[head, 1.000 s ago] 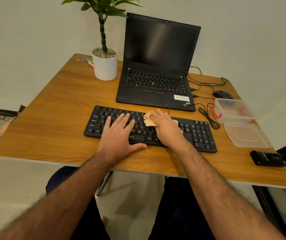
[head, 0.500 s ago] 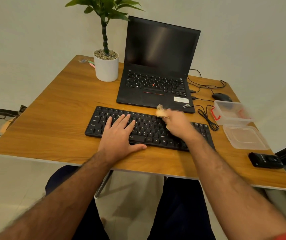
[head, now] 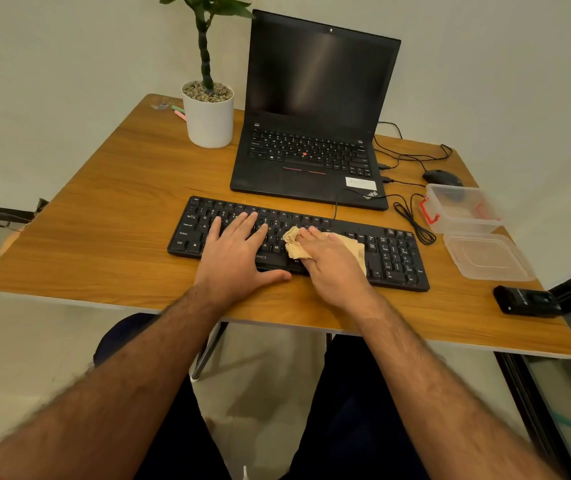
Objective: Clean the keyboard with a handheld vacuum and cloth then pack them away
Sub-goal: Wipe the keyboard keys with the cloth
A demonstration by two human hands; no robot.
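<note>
A black keyboard (head: 394, 254) lies across the front of the wooden desk (head: 104, 216). My left hand (head: 239, 254) rests flat on its left half, fingers spread over the keys. My right hand (head: 332, 265) lies on the keyboard's middle and presses a crumpled tan cloth (head: 294, 245) onto the keys. The cloth bunches between thumb and forefinger and sticks out past the hand's right side. A small black handheld vacuum (head: 526, 301) lies at the desk's front right corner, apart from both hands.
An open black laptop (head: 311, 161) stands behind the keyboard, a white potted plant (head: 209, 116) to its left. At the right are a clear box with red clips (head: 464, 209), its lid (head: 488, 256), a mouse (head: 441, 176) and loose cables (head: 412, 220).
My right hand swept right and up off the keys with the cloth, then came back down onto the keyboard's middle. My left hand stayed in place.
</note>
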